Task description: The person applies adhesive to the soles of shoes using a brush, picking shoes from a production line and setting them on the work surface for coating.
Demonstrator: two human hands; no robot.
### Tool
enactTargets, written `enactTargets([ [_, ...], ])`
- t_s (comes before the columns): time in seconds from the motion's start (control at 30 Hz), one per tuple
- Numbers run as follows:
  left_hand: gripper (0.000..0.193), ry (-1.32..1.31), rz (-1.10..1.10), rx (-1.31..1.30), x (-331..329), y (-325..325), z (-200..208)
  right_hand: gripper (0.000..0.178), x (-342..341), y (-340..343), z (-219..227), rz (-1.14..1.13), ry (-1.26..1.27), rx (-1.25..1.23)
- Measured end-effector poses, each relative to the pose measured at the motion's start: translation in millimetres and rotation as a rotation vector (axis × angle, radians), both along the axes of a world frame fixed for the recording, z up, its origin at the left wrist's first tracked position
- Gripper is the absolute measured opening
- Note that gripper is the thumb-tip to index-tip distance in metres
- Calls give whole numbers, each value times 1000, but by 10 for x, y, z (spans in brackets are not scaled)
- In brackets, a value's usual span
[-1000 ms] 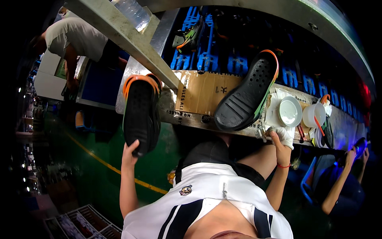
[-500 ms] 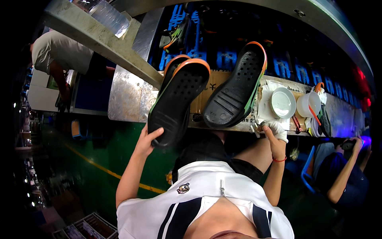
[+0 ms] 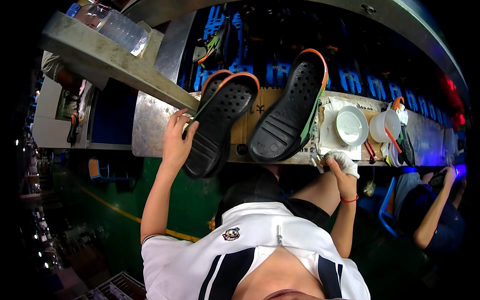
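Observation:
A black shoe sole (image 3: 222, 107) with an orange and green rim lies on top of another at the left of the bench, its near end jutting past the edge. My left hand (image 3: 176, 142) is at its left side, the thumb over the rim and the fingers outside, gripping it. Another black sole (image 3: 282, 120), with holes and grooves showing, lies to the right. My right hand (image 3: 344, 172), partly covered in white material, is closed at the bench edge around a small pale thing that I cannot make out.
A white bowl (image 3: 352, 125) and a white cup (image 3: 384, 126) with a red-orange stick stand right on the bench (image 3: 150, 130). A metal beam (image 3: 115, 62) crosses the upper left, with a plastic bottle (image 3: 117, 31) behind it. Another person (image 3: 430, 215) sits at the right.
My left hand has moved from the near end of the left sole up along its left side. My right hand has stayed about where it was.

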State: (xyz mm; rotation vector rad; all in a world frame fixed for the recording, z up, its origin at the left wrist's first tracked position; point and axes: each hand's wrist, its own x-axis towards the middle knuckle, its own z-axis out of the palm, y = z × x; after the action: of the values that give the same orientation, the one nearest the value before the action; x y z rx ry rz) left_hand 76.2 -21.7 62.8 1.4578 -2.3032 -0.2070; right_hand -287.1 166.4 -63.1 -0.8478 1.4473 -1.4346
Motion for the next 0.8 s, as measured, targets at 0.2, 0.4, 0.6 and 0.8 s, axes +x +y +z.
enactTargets([
  [0.2, 15, 196, 31, -57, 115, -43, 206, 10, 15, 6, 23, 5, -51, 0],
  [0.4, 24, 409, 216, 166, 299, 53, 334, 10, -9, 13, -81, -10, -48, 3],
  [0.6, 24, 400, 257, 154, 219, 30, -5, 10, -14, -1, -127, 5, -63, -5],
  [0.8, 39, 271, 321, 310, 62, 80, -147, 12, -31, 28, -114, -3, -41, 9],
])
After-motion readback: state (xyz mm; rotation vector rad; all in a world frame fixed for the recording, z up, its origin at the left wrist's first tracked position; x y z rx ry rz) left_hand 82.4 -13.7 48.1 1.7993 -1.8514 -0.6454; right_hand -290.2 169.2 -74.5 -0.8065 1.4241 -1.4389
